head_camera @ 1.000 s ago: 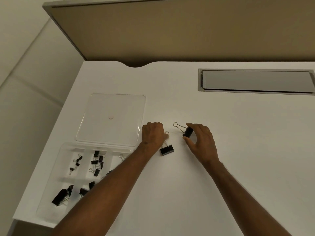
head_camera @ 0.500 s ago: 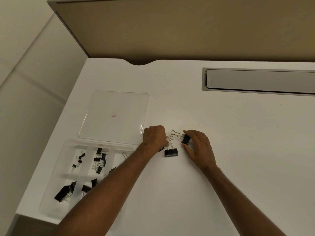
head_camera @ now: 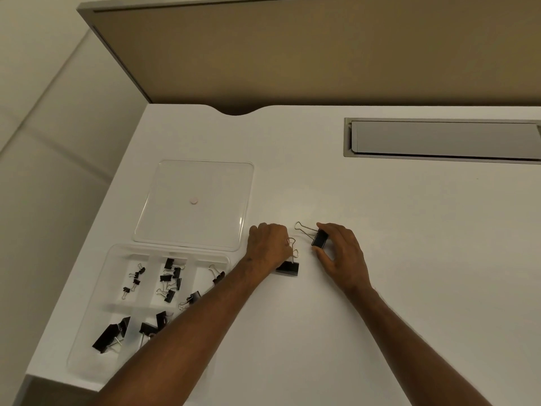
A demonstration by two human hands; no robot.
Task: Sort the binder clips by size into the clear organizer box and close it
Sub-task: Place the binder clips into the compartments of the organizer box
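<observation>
Fingers of your left hand [head_camera: 270, 244] curl over a binder clip [head_camera: 288, 267], grip hidden; right hand [head_camera: 341, 253] pinches another clip [head_camera: 319, 239]; your forearm covers part of the organizer box [head_camera: 96, 291].

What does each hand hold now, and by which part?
The right hand pinches one binder clip by its black body. The left hand holds another clip by its wire handles.

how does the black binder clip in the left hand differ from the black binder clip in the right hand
The black binder clip in the left hand lies low at the white desk, wire handles running up into the left hand; the black binder clip in the right hand is pinched by its body in the right hand, wire handle pointing free to the left. The left one shows its long side; the right one is tilted. Both are black with silver wire handles.
</observation>
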